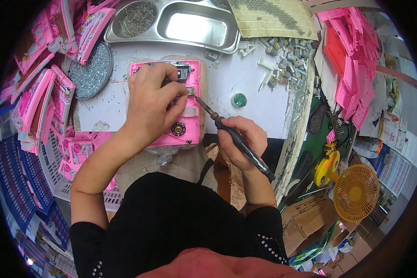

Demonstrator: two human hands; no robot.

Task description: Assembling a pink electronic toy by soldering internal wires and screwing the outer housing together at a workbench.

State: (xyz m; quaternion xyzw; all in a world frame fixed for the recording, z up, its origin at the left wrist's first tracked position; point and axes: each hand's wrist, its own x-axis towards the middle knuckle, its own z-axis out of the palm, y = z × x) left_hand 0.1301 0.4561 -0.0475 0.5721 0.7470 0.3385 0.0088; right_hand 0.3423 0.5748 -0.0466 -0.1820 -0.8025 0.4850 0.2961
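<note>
A pink plastic case (193, 124) lies in front of me on a padded wrapping, its inner side up. In it are a black mechanism (184, 72), a small silver metal part (190, 91) and a round black part (178, 129). My left hand (150, 99) rests over the case's left side, thumb and forefinger pinched beside the silver part; whatever they grip is hidden. Held like a pen in my right hand (246, 136), a soldering iron (234, 133) slants up to the left. Its tip is right by the silver part; contact I cannot tell.
Behind the case stands a steel tray (158, 28) with small metal pieces. A round dish of screws (90, 69) is at left, near stacked pink shells (41, 104). Small motors (287, 60) lie far right, a small green-filled pot (238, 99) nearer. A yellow fan (355, 192) stands right.
</note>
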